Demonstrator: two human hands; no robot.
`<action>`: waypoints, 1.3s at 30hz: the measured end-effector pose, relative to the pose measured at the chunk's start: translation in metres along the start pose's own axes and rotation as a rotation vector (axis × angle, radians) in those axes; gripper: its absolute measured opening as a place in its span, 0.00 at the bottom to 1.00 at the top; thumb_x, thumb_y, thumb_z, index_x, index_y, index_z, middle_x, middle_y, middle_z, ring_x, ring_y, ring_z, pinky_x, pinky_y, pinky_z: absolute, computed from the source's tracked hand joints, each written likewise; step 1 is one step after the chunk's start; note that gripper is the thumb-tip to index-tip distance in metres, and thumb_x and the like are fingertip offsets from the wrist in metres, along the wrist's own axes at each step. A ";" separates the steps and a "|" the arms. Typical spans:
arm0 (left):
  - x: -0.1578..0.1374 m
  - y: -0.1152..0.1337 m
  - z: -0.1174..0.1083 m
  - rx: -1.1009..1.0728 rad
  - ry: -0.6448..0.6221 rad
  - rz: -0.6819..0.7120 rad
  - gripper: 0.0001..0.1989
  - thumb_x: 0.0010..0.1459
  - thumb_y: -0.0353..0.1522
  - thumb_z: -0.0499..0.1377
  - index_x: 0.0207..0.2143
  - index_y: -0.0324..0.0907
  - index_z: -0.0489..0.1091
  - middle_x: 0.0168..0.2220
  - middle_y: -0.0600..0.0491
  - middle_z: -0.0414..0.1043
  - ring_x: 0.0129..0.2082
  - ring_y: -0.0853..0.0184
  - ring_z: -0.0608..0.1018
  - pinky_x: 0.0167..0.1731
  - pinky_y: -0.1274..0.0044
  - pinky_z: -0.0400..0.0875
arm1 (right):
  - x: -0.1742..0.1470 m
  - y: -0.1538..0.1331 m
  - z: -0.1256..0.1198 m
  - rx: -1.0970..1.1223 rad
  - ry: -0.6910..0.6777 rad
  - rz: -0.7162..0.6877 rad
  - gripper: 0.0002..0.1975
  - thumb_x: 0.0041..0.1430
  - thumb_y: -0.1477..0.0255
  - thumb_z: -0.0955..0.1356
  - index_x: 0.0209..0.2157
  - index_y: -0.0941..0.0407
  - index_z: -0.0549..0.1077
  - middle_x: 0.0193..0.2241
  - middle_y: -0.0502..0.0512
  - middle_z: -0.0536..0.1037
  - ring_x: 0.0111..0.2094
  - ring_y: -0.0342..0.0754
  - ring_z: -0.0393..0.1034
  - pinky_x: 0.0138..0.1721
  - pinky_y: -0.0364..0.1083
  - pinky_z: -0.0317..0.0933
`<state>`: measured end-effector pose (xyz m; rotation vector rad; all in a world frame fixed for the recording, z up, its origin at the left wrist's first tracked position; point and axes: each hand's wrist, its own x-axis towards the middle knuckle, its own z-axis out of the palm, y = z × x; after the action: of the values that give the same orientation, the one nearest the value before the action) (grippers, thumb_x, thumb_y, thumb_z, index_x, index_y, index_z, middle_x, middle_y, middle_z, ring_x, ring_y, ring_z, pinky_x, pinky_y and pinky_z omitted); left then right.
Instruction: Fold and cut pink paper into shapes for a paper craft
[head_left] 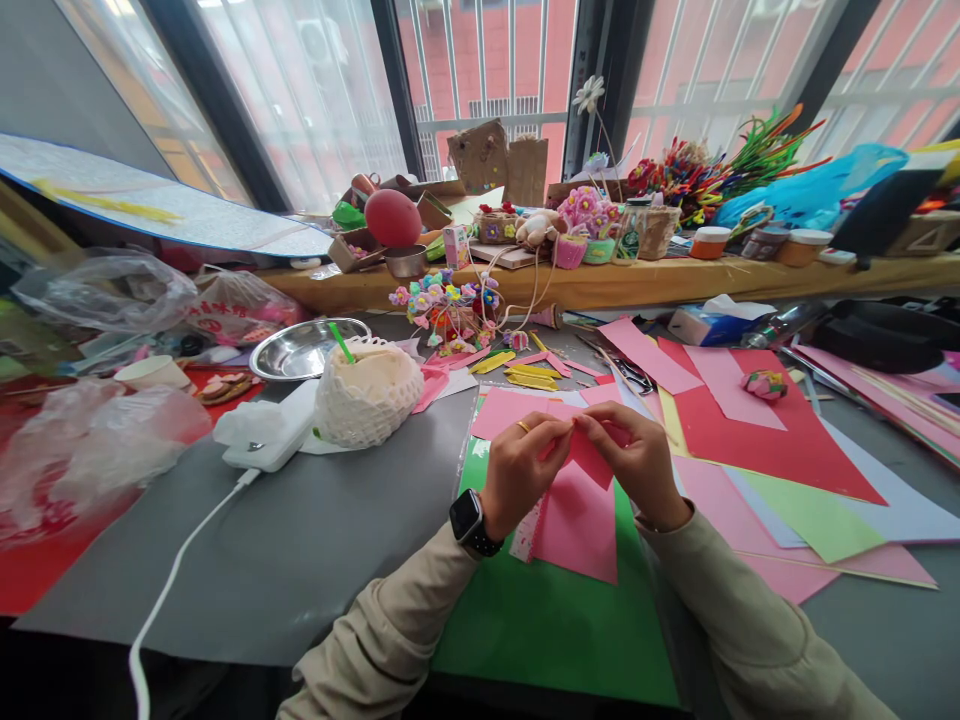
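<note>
My left hand [525,462], with a watch [466,516] at the wrist and a ring on one finger, pinches the upper edge of a small pink paper [594,464]. Close beside it, my right hand [637,455] pinches the same paper, and the fingertips of both hands nearly meet. Under the hands lie a larger pink sheet [577,535] and a narrow patterned strip [527,532]. These rest on a green sheet [555,640]. Another pink piece [499,412] lies just beyond my left hand. My fingers partly hide the held paper.
At the left are a coconut in white foam netting [367,395], a metal plate [289,350], a white power strip [270,440] and plastic bags [112,440]. Red paper [795,440] and other coloured sheets spread at right. Crafts line the wooden ledge [600,285].
</note>
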<state>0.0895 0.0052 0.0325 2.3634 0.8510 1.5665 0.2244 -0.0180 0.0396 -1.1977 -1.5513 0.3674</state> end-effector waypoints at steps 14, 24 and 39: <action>0.000 -0.001 0.001 -0.013 0.002 -0.034 0.03 0.51 0.26 0.53 0.28 0.39 0.66 0.26 0.53 0.69 0.27 0.72 0.71 0.29 0.80 0.66 | 0.000 -0.001 0.001 0.036 0.000 0.004 0.04 0.50 0.72 0.63 0.28 0.56 0.69 0.27 0.51 0.73 0.30 0.44 0.67 0.33 0.42 0.61; 0.002 0.002 -0.001 -0.026 -0.011 -0.066 0.04 0.50 0.27 0.53 0.27 0.40 0.67 0.25 0.53 0.69 0.27 0.72 0.71 0.29 0.80 0.66 | -0.001 -0.002 0.003 0.049 0.009 0.028 0.06 0.50 0.70 0.63 0.27 0.55 0.70 0.26 0.52 0.73 0.30 0.46 0.67 0.32 0.44 0.61; 0.011 -0.016 -0.010 -0.363 -0.184 -0.460 0.08 0.50 0.34 0.55 0.28 0.38 0.69 0.28 0.52 0.72 0.29 0.70 0.73 0.28 0.81 0.67 | 0.004 0.006 -0.002 0.220 -0.081 0.314 0.11 0.46 0.65 0.65 0.28 0.57 0.71 0.28 0.53 0.75 0.30 0.47 0.68 0.27 0.42 0.61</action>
<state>0.0782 0.0227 0.0377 1.8564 0.8980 1.1802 0.2294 -0.0125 0.0383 -1.2638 -1.3502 0.7810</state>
